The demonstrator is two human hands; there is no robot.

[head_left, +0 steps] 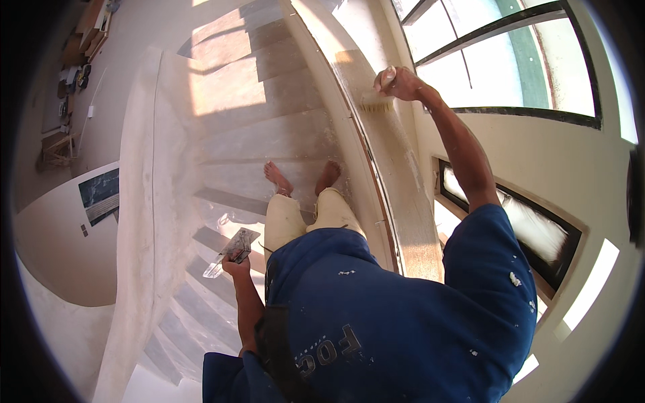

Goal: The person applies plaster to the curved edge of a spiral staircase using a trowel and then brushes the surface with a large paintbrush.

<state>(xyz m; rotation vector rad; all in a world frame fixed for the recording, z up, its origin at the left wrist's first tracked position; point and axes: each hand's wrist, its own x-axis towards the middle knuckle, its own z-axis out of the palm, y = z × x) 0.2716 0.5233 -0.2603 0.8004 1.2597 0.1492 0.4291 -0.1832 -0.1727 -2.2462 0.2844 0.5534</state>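
My right hand (pixel 403 85) is closed around the handle of a wide brush (pixel 376 104). Its pale bristles rest on or just over the top of the curved plastered ledge (pixel 403 181) along the right side of the stairs; contact is hard to tell. Lower down, beside my left thigh, my left hand (pixel 235 266) grips a plastering trowel (pixel 242 242) with a flat, smeared metal blade. A second pale blade shows beneath that hand, and whether it belongs to another tool I cannot make out.
My bare feet stand on curving, dusty steps (pixel 269 134), partly sunlit. A low plastered wall (pixel 144 201) bounds the left side. Dark-framed windows (pixel 497 60) lie beyond my right arm. Far below at upper left, wooden pieces and other items (pixel 84 40) lie on the floor.
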